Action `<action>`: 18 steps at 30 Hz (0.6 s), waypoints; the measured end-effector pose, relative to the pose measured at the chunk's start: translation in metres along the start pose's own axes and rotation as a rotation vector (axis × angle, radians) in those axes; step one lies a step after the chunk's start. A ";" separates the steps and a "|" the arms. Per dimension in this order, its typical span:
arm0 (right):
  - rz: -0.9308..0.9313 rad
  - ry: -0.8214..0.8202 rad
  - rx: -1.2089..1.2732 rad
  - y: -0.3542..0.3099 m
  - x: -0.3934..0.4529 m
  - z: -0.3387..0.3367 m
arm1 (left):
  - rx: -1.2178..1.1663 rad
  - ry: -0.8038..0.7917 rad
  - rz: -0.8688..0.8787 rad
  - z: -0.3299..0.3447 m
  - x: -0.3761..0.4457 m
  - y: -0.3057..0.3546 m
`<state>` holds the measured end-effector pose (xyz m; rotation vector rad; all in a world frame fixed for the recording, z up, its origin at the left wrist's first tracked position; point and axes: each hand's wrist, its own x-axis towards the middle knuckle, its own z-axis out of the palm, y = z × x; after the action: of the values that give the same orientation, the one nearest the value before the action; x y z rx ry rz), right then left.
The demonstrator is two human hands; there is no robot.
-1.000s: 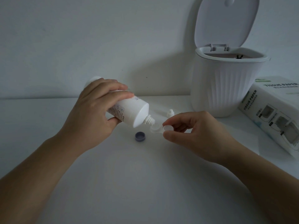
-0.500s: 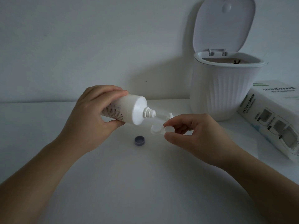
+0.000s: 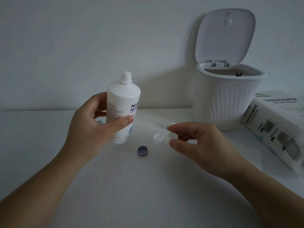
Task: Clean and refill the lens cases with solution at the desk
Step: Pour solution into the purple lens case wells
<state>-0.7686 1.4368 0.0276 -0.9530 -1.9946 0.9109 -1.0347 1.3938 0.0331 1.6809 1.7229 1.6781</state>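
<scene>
Against a plain pale wall [image 3: 82,46], a small white ribbed bin [image 3: 225,102] on the white desk [image 3: 148,195], hinged lid [image 3: 225,33] tipped up and back, brownish interior showing beneath the rim. Just beside it at far right, a white box [image 3: 278,129] printed "TISSUE PAPER", lying on its side and angled toward the frame's edge, partly cropped.
</scene>
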 end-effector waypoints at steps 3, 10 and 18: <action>0.011 0.002 0.009 0.000 0.000 0.000 | -0.066 -0.006 -0.066 0.006 0.001 -0.004; 0.019 -0.010 0.000 0.001 0.000 0.000 | -0.118 0.021 -0.149 0.013 0.003 -0.011; 0.018 -0.025 -0.012 0.000 0.000 0.000 | -0.107 0.018 -0.150 0.015 0.003 -0.014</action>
<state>-0.7686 1.4367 0.0281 -0.9725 -2.0169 0.9264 -1.0319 1.4083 0.0190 1.4573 1.6888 1.6893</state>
